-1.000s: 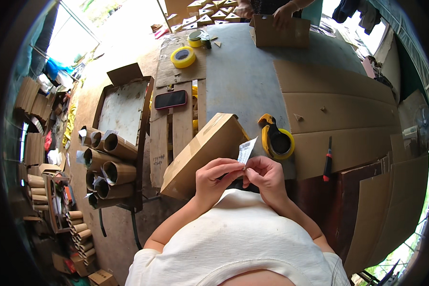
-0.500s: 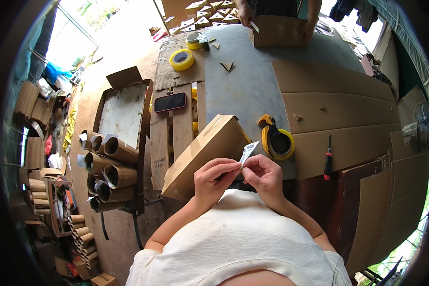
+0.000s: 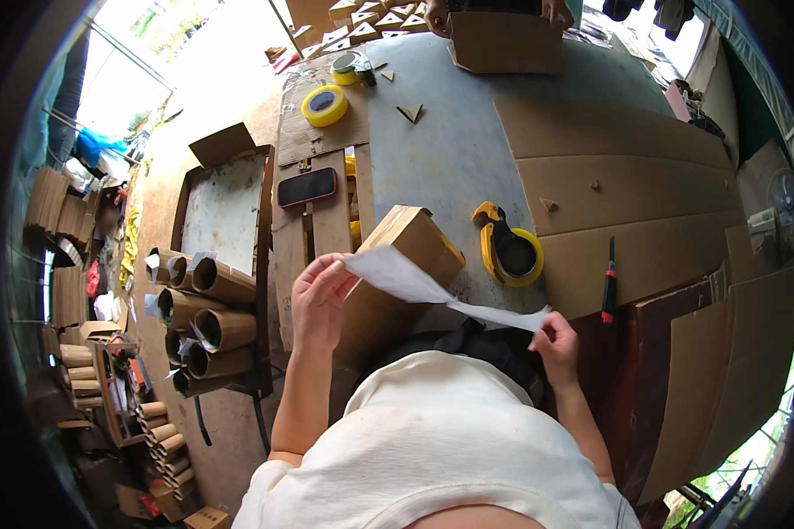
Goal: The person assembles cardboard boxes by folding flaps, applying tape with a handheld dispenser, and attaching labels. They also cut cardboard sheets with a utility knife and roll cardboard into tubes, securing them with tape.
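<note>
My left hand (image 3: 320,295) pinches one end of a white paper label (image 3: 397,275) above a long cardboard box. My right hand (image 3: 558,346) is closed on the far end of a narrower white strip (image 3: 501,316). Label and strip meet in a twisted middle, stretched between my hands; whether they are one piece I cannot tell. The cardboard box (image 3: 397,231) lies tilted on the table in front of me, partly hidden by the paper. Right of it rests a yellow and black tape dispenser (image 3: 508,249).
A red and black utility knife (image 3: 609,286) lies on flat cardboard (image 3: 626,207) at right. Left are a phone (image 3: 307,187), a yellow tape roll (image 3: 325,106) and several cardboard tubes (image 3: 220,280). Across the table, another person's hands hold a cardboard piece (image 3: 505,42).
My hands have moved apart, left hand to the left, right hand to the right. The small white paper between them now stretches out wide. The other person's cardboard has moved slightly up and left.
</note>
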Demonstrator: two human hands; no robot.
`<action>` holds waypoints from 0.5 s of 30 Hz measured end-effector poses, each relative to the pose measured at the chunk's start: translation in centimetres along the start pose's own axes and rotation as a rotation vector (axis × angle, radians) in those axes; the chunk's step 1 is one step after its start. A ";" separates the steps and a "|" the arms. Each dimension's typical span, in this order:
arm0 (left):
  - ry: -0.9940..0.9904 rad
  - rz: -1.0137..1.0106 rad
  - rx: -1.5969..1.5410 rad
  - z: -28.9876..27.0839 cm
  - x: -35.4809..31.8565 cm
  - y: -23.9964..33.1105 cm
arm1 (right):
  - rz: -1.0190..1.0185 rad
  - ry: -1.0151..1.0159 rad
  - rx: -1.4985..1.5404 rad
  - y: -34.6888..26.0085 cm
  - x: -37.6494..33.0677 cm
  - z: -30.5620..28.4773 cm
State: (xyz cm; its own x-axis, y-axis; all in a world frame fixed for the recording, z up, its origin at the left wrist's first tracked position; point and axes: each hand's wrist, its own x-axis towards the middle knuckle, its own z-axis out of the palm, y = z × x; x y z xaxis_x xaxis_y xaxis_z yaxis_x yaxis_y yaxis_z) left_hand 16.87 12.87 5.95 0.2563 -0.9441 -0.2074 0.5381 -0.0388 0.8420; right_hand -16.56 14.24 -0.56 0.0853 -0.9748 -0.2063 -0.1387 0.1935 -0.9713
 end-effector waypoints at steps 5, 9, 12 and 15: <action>-0.146 0.231 0.317 0.2 0.3 0.3 | 0.160 0.018 -0.890 5.3 -3.2 -7.6; -0.310 0.439 0.507 1.7 0.0 -1.4 | 0.442 0.150 -0.199 3.2 -2.1 -5.4; -0.289 0.731 0.866 3.2 -0.5 -2.9 | 0.502 -0.303 0.689 -1.7 0.6 1.8; -0.299 0.965 1.089 3.4 -2.0 -4.0 | 0.477 -0.343 0.733 -4.5 1.6 7.3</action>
State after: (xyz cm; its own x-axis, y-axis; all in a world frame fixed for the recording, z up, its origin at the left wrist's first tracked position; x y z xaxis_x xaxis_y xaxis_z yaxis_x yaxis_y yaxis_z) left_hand 11.50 13.80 4.64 -0.0875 -0.7727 0.6288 -0.6255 0.5339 0.5690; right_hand -8.58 12.67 2.59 0.4816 -0.7108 -0.5126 0.4121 0.6999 -0.5834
